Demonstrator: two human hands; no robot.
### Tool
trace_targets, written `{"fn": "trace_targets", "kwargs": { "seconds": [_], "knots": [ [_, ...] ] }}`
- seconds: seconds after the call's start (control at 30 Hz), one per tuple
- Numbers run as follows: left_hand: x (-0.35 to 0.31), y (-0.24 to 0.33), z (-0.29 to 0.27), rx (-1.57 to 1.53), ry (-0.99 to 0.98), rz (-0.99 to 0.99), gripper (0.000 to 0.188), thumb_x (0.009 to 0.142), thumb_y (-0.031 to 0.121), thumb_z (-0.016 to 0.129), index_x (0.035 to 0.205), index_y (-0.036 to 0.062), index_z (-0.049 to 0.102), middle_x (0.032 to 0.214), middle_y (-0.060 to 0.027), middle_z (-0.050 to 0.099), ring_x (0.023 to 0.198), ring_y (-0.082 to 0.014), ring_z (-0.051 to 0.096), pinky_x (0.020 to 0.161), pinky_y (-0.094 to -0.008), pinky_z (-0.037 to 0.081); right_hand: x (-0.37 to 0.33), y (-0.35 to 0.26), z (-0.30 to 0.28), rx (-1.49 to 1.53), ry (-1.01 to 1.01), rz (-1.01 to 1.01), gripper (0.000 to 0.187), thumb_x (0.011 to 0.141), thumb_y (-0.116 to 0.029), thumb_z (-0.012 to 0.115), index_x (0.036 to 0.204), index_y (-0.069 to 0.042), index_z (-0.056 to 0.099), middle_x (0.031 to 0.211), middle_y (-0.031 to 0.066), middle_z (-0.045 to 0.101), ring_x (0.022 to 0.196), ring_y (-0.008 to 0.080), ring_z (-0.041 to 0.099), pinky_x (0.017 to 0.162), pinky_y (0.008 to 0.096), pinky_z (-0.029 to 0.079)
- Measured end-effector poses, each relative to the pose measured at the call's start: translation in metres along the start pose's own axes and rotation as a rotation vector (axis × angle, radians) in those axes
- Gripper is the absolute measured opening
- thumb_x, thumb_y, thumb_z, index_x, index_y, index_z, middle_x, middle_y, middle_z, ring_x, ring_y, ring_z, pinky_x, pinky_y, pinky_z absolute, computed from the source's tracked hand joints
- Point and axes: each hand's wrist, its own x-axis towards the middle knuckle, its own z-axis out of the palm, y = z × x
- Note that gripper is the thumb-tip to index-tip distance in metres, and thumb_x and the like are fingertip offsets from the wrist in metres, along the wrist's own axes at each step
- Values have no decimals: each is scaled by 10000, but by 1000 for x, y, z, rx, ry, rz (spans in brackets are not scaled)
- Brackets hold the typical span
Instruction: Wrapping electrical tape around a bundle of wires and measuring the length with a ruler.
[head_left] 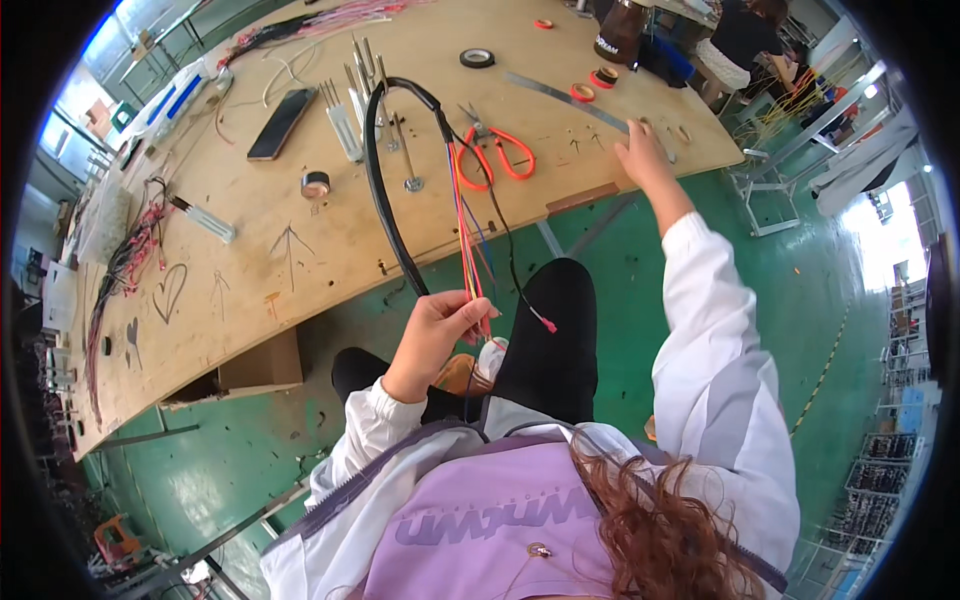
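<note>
My left hand (445,330) is closed around a bundle of thin red, yellow and other coloured wires (466,240), just in front of the table's near edge. The wires come out of a black-sleeved cable (376,185) that loops up over metal pegs and back down beside my left hand. A separate dark lead with a pink connector (548,325) hangs over my knee. At the right end of the table, my right hand (648,158) lies over the end of a steel ruler (560,95), its fingers curled on it. Orange-handled scissors (495,150) lie between the cable and the ruler.
The wooden table (330,240) carries upright pegs (405,150), a phone (282,124), black tape (477,58), another tape roll (315,184) and red tape rolls (582,92). Wire bundles (135,245) lie at the left. Another person (745,45) sits at the far right.
</note>
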Motion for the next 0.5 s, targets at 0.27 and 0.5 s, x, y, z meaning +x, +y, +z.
{"fn": "trace_targets", "kwargs": {
  "seconds": [0.27,0.5],
  "knots": [
    [-1,-2,7,-86,-1,-14,214,883,176,521,896,-25,593,697,-3,550,621,-76,492,572,-202,407,59,12,-14,-244,-689,-76,334,761,-195,603,1046,-45,511,1027,182,561,942,346,544,786,429,437],
    [7,-7,15,-136,-9,-27,223,883,182,527,899,-29,599,700,-7,550,624,-82,514,590,-207,428,0,4,-38,402,-416,89,176,878,-185,468,955,-31,431,697,150,563,570,267,554,507,366,451]
  ]
}}
